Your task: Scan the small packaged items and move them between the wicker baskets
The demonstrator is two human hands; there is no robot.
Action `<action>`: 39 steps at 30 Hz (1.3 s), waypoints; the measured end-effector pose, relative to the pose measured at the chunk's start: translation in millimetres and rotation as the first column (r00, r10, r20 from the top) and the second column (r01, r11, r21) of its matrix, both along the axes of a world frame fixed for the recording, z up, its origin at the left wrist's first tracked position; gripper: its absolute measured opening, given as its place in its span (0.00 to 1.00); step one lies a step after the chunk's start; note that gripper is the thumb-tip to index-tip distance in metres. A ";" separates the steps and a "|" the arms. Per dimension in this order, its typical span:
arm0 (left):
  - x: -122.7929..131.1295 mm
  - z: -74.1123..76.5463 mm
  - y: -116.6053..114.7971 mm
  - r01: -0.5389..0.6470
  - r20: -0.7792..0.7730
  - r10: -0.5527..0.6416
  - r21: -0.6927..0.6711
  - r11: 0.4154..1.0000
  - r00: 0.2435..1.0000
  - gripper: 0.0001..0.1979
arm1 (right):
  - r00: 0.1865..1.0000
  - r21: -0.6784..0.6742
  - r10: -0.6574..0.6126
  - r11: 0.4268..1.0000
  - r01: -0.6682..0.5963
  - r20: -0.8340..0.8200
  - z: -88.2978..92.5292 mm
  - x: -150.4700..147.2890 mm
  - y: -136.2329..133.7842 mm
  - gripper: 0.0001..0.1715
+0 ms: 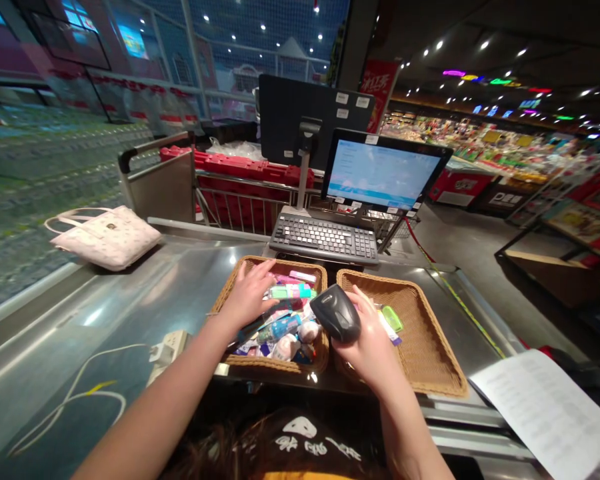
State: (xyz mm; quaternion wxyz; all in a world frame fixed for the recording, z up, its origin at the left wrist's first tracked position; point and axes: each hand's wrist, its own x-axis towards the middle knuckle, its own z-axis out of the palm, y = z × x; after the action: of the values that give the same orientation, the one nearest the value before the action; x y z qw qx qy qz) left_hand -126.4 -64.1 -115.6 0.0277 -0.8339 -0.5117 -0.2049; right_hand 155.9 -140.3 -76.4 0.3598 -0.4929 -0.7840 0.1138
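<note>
Currently, my right hand [373, 350] curls round one light, stiff barcode scanner [334, 313], my left hand [247, 295] spread over small packets [285, 330] in a wicker basket [275, 362].

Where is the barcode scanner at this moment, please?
In the head view, the barcode scanner is held in the right hand, between the left wicker basket and right wicker basket, below the keyboard.

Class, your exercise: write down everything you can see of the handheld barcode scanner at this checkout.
The handheld barcode scanner has a rounded, dark grey body that looks like smooth plastic with a slight sheen. It sits tilted in the person's right hand, the only thing touching it, and is held above the gap between two wicker baskets. No cable can be seen.
</note>
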 end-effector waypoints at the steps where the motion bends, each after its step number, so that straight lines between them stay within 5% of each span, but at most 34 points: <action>1: 1.3 -3.3 -0.5 0.009 -0.010 -0.009 -0.031 0.999 1.000 0.11 | 1.000 -0.004 0.000 1.000 0.000 -0.001 -1.6 0.0 0.8 0.27; 12: 16.5 -23.7 6.8 0.069 -0.049 -0.080 -0.190 0.979 0.996 0.12 | 0.999 -0.103 0.014 0.995 -0.011 0.029 -20.4 5.8 9.5 0.24; 20: 42.5 -14.8 16.4 0.114 -0.007 -0.118 -0.200 0.973 0.993 0.22 | 1.000 -0.101 0.018 0.995 -0.017 0.009 -19.7 25.0 9.5 0.24; 24: 85.4 -5.0 28.4 0.223 0.016 -0.223 -0.164 0.961 0.975 0.20 | 0.993 -0.049 -0.116 0.992 0.115 -0.006 -19.2 56.2 6.1 0.30; 30: 177.2 -2.1 53.4 0.423 -0.039 -0.429 -0.103 0.900 0.903 0.38 | 0.902 0.049 -0.413 0.905 0.422 -0.124 -19.0 122.0 -7.4 0.34; 34: 237.7 -22.3 74.3 0.559 -0.154 -0.588 -0.196 0.806 0.794 0.40 | 0.834 0.072 -0.525 0.838 0.541 -0.169 -19.7 158.8 -15.3 0.38; 39: 301.4 -72.3 97.2 0.583 -0.280 -0.697 -0.396 0.710 0.659 0.35 | 0.836 0.077 -0.526 0.837 0.541 -0.158 -21.7 183.9 -19.3 0.33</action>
State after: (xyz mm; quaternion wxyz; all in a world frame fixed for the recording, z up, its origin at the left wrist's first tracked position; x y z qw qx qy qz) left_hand 175.0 33.1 -187.9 -0.0548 -0.9796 -0.1868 0.0506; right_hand 339.8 -159.6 -98.0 0.4562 -0.6612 -0.5956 -0.0059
